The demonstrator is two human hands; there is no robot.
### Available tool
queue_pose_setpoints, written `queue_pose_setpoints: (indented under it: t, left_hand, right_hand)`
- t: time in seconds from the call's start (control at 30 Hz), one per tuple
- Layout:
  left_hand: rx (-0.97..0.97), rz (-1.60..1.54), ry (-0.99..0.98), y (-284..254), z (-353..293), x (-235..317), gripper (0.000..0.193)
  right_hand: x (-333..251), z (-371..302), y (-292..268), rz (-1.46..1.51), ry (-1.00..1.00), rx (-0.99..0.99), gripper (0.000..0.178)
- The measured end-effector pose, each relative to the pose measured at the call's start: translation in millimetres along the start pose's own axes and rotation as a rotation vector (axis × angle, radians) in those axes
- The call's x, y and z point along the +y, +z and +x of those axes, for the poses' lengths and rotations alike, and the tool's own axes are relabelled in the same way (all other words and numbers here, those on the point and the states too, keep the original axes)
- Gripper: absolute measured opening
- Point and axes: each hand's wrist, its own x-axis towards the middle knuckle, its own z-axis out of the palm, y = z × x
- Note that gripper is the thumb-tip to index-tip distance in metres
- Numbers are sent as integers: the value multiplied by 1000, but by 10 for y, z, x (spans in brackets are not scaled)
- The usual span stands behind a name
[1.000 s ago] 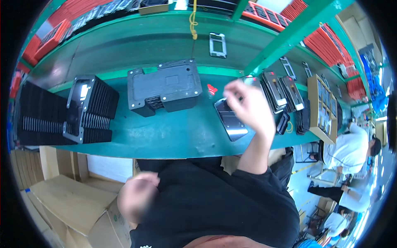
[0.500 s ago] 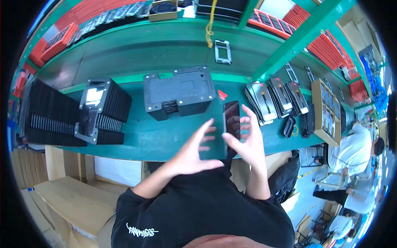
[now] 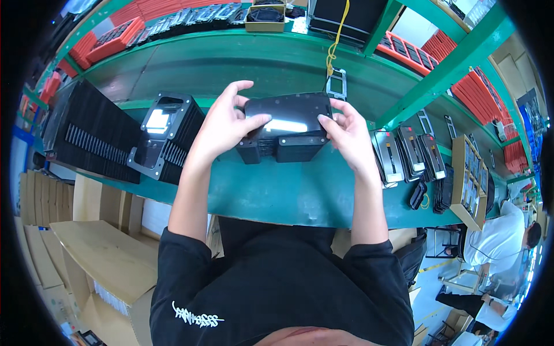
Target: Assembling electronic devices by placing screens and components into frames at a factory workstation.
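Both hands hold a glossy black phone screen [image 3: 288, 112] lengthwise, bright light reflecting off its face. My left hand [image 3: 228, 124] closes on its left end, thumb on the front. At the right end, my right hand [image 3: 349, 135] grips with thumb and fingers. The screen is right over a black fixture block [image 3: 300, 151] on the green workbench [image 3: 271, 199] and hides most of its top. Whether the screen rests in the block or hovers just above, I cannot tell. The block's front wall, with a gap in it, shows below.
Stacked black plates [image 3: 167, 135] and a taller black stack [image 3: 92, 127] stand left. At right are several silver-and-black panels [image 3: 389, 155] and a cardboard box [image 3: 468, 179]. A metal frame [image 3: 336, 83] lies behind the block. A green post [image 3: 441, 72] slants at right; open cartons [image 3: 104, 248] stand lower left.
The phone screen has gone from upright in my right hand to lengthwise over the fixture block. My left hand, formerly empty, now holds its left end. Both arms reach farther forward.
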Motion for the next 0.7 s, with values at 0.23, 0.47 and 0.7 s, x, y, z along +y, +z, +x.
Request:
queue_pose_setpoints:
  t: [0.23,0.47,0.7]
  left_hand:
    - [330,403,204,54,-167,-43,64]
    - [171,743,575,-44,-228,-249,52]
    - [192,812,472,-100,-252,-427,48]
  right_hand:
    - [-106,-105,130,-591,-80,30,41]
    - [-7,-154,220,-860,-427,163,45]
    - [19,-120,192,-905,-479,-36,41]
